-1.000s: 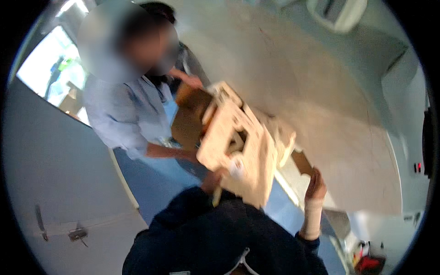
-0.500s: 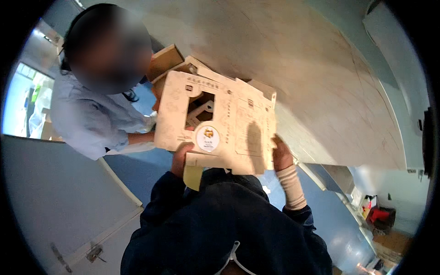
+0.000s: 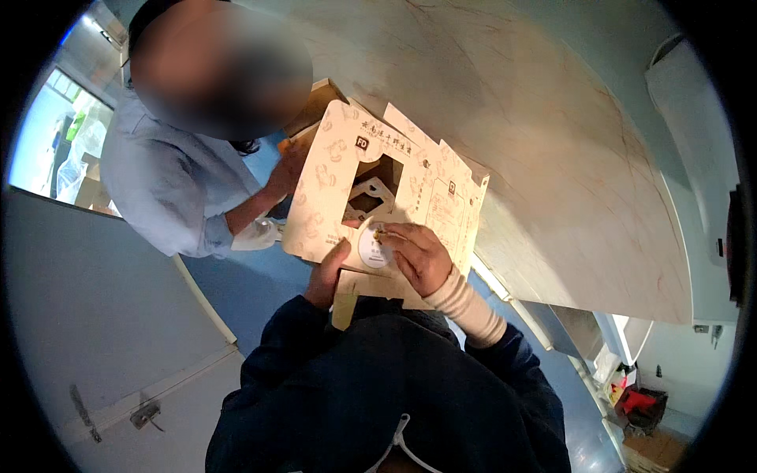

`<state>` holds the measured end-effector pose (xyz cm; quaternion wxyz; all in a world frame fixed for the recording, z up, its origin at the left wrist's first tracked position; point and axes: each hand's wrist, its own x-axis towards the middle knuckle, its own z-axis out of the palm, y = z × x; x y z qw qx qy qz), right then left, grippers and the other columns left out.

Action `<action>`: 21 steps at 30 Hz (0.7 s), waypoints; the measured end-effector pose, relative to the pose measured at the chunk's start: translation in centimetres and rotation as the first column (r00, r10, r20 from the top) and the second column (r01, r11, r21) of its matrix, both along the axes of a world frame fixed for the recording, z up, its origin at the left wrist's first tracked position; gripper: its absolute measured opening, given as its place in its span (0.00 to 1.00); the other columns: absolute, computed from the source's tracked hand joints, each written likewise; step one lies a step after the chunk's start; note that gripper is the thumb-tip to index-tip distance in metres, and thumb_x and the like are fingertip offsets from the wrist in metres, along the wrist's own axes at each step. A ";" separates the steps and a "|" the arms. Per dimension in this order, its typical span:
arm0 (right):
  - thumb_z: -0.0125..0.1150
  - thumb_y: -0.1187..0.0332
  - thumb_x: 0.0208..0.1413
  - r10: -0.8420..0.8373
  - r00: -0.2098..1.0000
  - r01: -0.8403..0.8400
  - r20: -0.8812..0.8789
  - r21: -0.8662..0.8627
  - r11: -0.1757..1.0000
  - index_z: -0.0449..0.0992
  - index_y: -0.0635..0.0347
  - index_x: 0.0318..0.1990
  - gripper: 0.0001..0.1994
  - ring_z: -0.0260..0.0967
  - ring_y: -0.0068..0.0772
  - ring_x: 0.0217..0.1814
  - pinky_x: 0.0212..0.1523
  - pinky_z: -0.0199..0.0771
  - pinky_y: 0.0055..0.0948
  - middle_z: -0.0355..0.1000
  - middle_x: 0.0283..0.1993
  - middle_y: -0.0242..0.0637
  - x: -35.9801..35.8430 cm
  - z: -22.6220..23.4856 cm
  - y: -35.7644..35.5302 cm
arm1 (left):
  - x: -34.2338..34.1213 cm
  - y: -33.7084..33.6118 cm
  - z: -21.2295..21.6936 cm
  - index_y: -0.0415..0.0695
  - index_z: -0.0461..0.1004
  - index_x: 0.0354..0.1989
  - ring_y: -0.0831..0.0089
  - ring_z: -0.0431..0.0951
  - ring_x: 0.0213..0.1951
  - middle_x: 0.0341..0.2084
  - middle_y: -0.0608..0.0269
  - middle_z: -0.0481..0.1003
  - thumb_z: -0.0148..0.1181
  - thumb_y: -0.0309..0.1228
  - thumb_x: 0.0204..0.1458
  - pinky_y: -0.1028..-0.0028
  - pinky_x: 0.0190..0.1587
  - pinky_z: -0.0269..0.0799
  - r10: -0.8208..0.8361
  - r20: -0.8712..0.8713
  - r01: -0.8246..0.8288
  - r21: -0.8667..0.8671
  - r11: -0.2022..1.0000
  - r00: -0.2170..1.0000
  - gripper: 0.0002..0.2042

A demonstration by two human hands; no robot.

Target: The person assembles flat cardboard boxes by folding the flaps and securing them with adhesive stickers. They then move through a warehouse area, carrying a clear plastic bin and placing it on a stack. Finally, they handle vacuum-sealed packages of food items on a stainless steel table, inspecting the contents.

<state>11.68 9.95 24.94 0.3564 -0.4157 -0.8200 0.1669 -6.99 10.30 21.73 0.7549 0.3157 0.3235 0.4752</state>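
In front of my chest I hold a flat, unfolded cream cardboard box (image 3: 319, 197), printed with a pattern and pierced by a cut-out window. My left hand (image 3: 327, 277) is closed on its lower left edge, thumb on the printed face. A round white sticker (image 3: 371, 254) with a small picture lies on the board just below the window. Over its upper right side reach the fingers of my right hand (image 3: 426, 258), fingertips at the sticker and thumb apart below. Whether they press or only touch cannot be made out. More flat box pieces show through the window.
To the left, a co-worker in a light blue top (image 3: 162, 177) stands close, one hand (image 3: 292, 169) beside the box's left edge. A marbled tabletop (image 3: 552, 181) stretches away behind and right. Brown cardboard (image 3: 315, 110) lies beyond the box. Blue floor (image 3: 225, 292) shows below.
My right hand has left the box's right edge and moved left onto the round sticker. My left hand keeps its hold at the lower edge. The co-worker's hand has come up beside the box.
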 end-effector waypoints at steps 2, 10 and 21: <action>0.54 0.78 0.39 0.056 0.997 -0.058 0.057 0.038 0.998 0.69 0.62 0.41 0.17 0.63 0.40 0.45 0.44 0.65 0.32 0.65 0.45 0.43 -0.5 1.1 1.1 | -0.9 0.6 -0.7 0.41 0.58 0.50 0.70 0.67 0.43 0.44 0.54 0.64 0.38 0.37 0.55 0.73 0.44 0.66 -0.022 -0.027 0.023 0.040 0.999 0.999 0.17; 0.57 0.75 0.40 0.080 0.965 -0.115 0.250 0.125 0.986 0.68 0.61 0.44 0.18 0.64 0.39 0.40 0.40 0.66 0.33 0.66 0.42 0.41 -4.1 2.2 3.1 | -2.7 -0.1 -2.2 0.39 0.55 0.54 0.69 0.61 0.51 0.49 0.57 0.61 0.36 0.41 0.57 0.71 0.53 0.55 0.266 -0.632 0.220 0.583 0.782 0.728 0.22; 0.50 0.81 0.44 -0.059 0.997 0.052 -0.055 -0.116 0.992 0.67 0.63 0.41 0.13 0.67 0.42 0.40 0.40 0.69 0.29 0.65 0.40 0.44 -0.2 0.5 4.1 | -1.8 1.5 0.5 0.39 0.53 0.54 0.65 0.65 0.49 0.48 0.52 0.61 0.33 0.41 0.56 0.69 0.50 0.62 0.057 0.094 -0.052 -0.053 0.997 0.994 0.21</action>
